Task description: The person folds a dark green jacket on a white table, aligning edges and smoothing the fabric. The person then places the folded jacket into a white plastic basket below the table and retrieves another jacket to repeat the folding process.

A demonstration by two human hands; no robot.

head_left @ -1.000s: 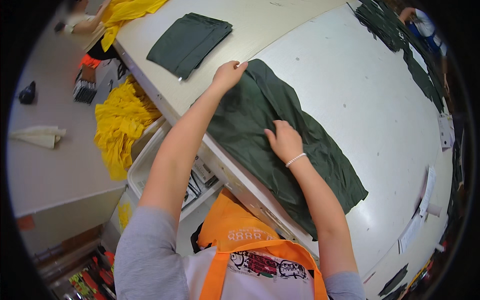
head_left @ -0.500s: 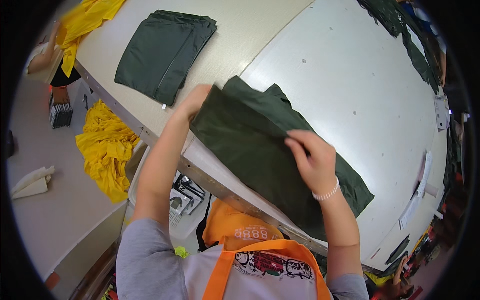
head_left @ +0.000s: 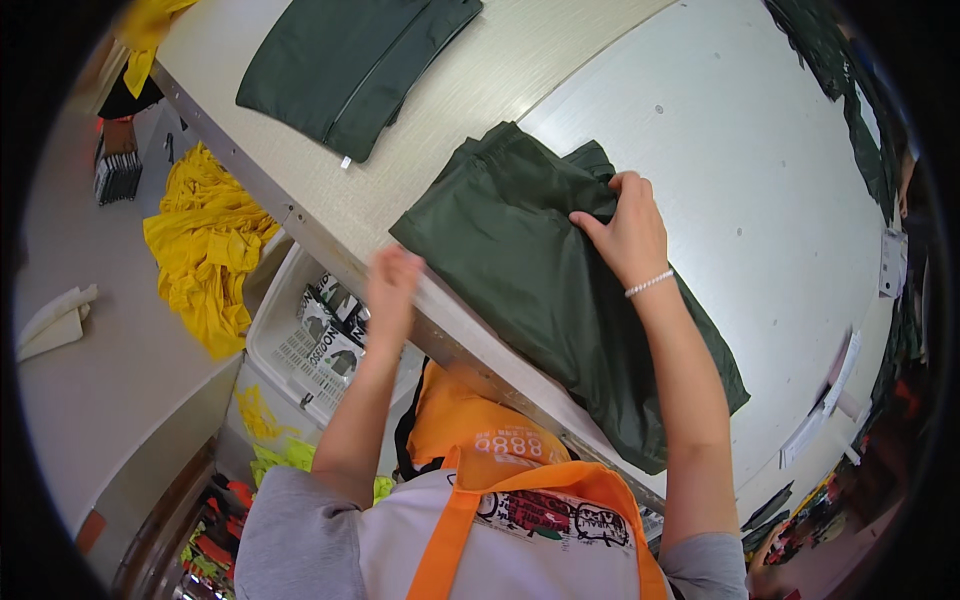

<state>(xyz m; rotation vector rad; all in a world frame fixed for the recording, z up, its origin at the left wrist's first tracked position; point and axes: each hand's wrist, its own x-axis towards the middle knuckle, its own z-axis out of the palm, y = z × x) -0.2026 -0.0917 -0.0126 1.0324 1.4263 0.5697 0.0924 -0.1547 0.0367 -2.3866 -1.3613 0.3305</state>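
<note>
A dark green garment [head_left: 540, 260] of smooth, slightly shiny fabric lies loosely folded on the table, with creases and a gathered edge toward the far side. My right hand [head_left: 632, 228], a pale bracelet at its wrist, grips the fabric near the upper right of the bundle, thumb apart from the curled fingers. By the table's near edge, just off the garment's left corner, is my left hand [head_left: 393, 285]; motion blurs its fingers, and no cloth shows in it. Farther off lies a neatly folded stack of dark green garments [head_left: 350, 75] with a small white tag.
The table's metal edge [head_left: 240, 165] runs diagonally in front of me. Below it stand a white plastic basket [head_left: 268, 352] of printed packets and a heap of yellow fabric [head_left: 205, 245]. Papers [head_left: 820, 405] lie at the right, and more dark green cloth [head_left: 865, 150] hangs at the far right.
My left hand has let go of the garment's left edge and come back toward me. My right hand has moved up and away across the fabric. The garment's left part now lies flatter.
</note>
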